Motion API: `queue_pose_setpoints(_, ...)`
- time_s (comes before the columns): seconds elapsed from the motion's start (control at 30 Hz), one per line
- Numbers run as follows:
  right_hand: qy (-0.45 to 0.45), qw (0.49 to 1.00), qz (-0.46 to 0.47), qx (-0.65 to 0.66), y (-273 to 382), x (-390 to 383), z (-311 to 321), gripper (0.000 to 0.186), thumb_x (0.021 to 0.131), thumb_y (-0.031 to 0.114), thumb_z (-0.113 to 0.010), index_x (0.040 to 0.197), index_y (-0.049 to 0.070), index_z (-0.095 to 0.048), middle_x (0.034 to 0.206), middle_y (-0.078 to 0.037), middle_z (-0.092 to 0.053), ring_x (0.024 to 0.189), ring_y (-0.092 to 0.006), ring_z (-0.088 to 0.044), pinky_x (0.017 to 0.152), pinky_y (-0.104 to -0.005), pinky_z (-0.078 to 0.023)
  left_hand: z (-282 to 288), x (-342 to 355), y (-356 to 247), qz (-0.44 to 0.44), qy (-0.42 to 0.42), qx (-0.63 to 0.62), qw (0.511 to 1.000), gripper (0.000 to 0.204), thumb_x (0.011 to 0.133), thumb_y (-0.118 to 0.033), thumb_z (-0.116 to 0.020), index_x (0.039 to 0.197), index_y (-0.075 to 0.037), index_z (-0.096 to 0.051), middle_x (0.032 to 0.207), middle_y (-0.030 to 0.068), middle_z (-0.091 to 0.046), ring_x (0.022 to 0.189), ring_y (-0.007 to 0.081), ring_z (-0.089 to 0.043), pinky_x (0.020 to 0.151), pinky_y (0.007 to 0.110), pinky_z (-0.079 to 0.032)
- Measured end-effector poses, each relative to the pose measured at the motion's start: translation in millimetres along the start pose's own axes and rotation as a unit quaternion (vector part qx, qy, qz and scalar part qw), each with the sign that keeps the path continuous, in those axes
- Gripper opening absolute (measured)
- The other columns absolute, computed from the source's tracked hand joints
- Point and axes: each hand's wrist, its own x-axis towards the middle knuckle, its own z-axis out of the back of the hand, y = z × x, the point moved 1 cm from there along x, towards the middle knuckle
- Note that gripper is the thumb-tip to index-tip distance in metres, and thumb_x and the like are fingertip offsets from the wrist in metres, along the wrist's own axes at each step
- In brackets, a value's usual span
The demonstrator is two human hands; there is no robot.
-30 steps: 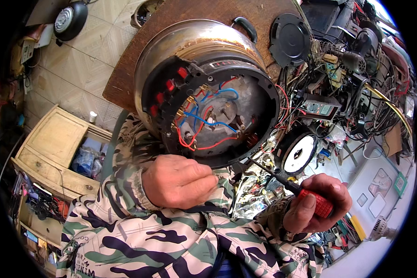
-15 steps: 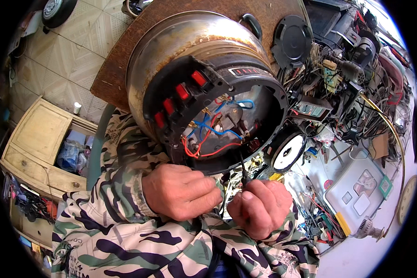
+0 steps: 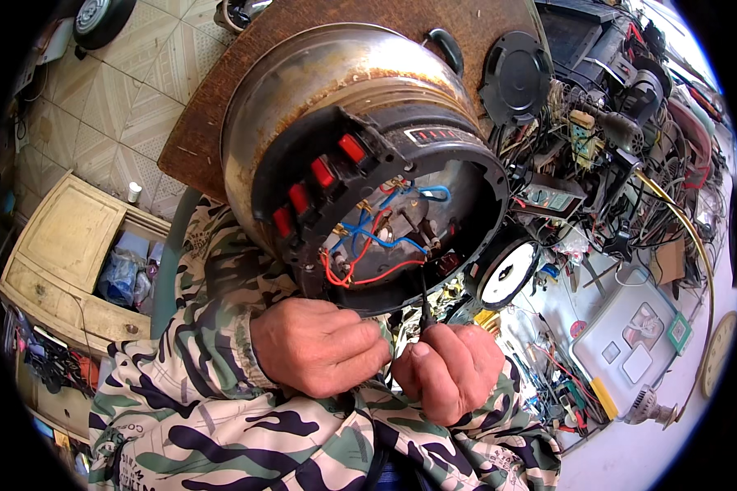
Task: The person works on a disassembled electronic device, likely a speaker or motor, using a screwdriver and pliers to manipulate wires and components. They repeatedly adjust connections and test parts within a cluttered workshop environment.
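A rusty metal pot-shaped appliance (image 3: 344, 61) lies tipped on its side, its black plastic base (image 3: 374, 173) facing me with the underside uncovered. Inside, blue wires (image 3: 389, 238) and red wires (image 3: 385, 273) run between terminals. Several red switches (image 3: 323, 171) sit along the base's upper left edge. My right hand (image 3: 450, 372) is closed around a thin dark screwdriver (image 3: 425, 304), whose shaft points up into the lower right of the opening. Just below the base's rim, my left hand (image 3: 319, 347) has its fingers curled in; anything inside them is hidden.
The appliance rests by a brown wooden board (image 3: 201, 135). A black round cover (image 3: 516, 75) lies at the far right. Tangled cables and parts crowd the right side, with a grey-white case (image 3: 622, 327) nearer me. A wooden cabinet (image 3: 65, 237) stands at left.
My right hand and the screwdriver have shifted slightly left, and the screwdriver now stands a little more upright. My left hand stays nearly in place.
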Motion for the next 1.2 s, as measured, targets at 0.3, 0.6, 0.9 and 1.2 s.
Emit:
queue_pose_setpoints(0.3, -0.141, 0.990, -0.009, 0.004, 10, -14, -1, 0.048, 0.078, 0.002, -0.077, 0.120, 0.002, -0.052, 0.076, -0.011, -0.065, 0.054, -0.0186, -0.057, 0.045, -0.0293, -0.035, -10, 16, -11, 0.137, -0.045, 0.080, 0.986, 0.032, 0.075, -0.009, -0.067, 0.104, 0.004, -0.067, 0.091, 0.0095, -0.064, 0.069, 0.0181, -0.066, 0.056, 0.028, -0.054)
queue_pose_setpoints(0.6, -0.188, 0.979, -0.070, 0.028, 35, -16, 19, 0.047, 0.082, 0.000, -0.065, 0.123, 0.008, -0.044, 0.080, -0.014, -0.059, 0.047, -0.0176, -0.048, 0.041, -0.0318, -0.037, -20, 37, -15, 0.196, -0.024, 0.137, 0.971, 0.033, 0.082, -0.005, -0.073, 0.113, 0.004, -0.069, 0.096, 0.0135, -0.069, 0.075, 0.0243, -0.072, 0.060, 0.034, -0.058)
queue_pose_setpoints(0.9, -0.233, 0.969, -0.041, 0.063, 33, -17, 23, 0.047, 0.080, 0.000, -0.066, 0.122, 0.008, -0.045, 0.079, -0.013, -0.059, 0.046, -0.0163, -0.048, 0.039, -0.0298, -0.039, -20, 38, -18, 0.182, -0.017, 0.160, 0.970, 0.034, 0.078, -0.006, -0.068, 0.111, 0.002, -0.071, 0.097, 0.0108, -0.070, 0.072, 0.0217, -0.070, 0.058, 0.031, -0.056)
queue_pose_setpoints(1.2, -0.271, 0.960, -0.053, 0.052, 35, -23, 19, 0.043, 0.084, 0.004, -0.066, 0.122, 0.007, -0.045, 0.080, -0.013, -0.059, 0.047, -0.0165, -0.048, 0.040, -0.0300, -0.038, -20, 38, -16, 0.171, 0.006, 0.140, 0.975, 0.031, 0.076, -0.006, -0.069, 0.106, 0.000, -0.073, 0.096, 0.0111, -0.071, 0.072, 0.0224, -0.070, 0.060, 0.034, -0.056)
